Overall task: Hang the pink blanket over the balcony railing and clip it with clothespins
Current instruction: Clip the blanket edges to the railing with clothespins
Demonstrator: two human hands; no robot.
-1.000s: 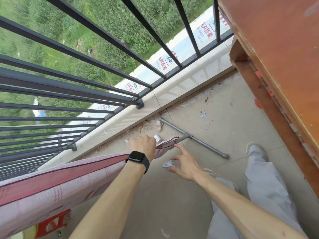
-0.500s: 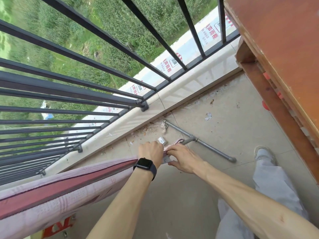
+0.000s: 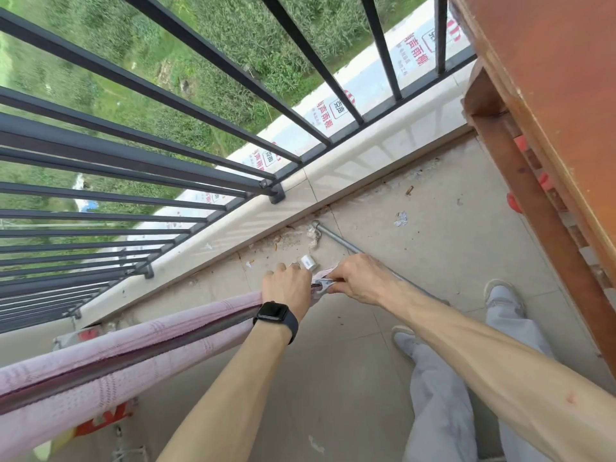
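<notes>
On a tiled balcony, my left hand, a black smartwatch on its wrist, closes curled fingers around the far end of a pink woven blanket. My right hand pinches a pale plastic clothespin between thumb and fingertips, right against that same end of the cloth. The two hands sit just beside each other with the clothespin between them, touching the blanket's edge; whether it has bitten onto the fabric I cannot tell. The blanket runs from the near left corner towards my hands, folded lengthwise over a dark bar that shows as a stripe between its two pink halves. To the far left stands the black metal balcony railing, its bars rising from a pale stone ledge, with green vegetation beyond. On the beige floor tiles just past my hands lie a small white block and a grey metal pipe, which passes behind my right hand. A reddish-brown wooden tabletop fills the right edge. My grey trousers and a grey shoe appear near right, and something red and white sits under the blanket, near left.
</notes>
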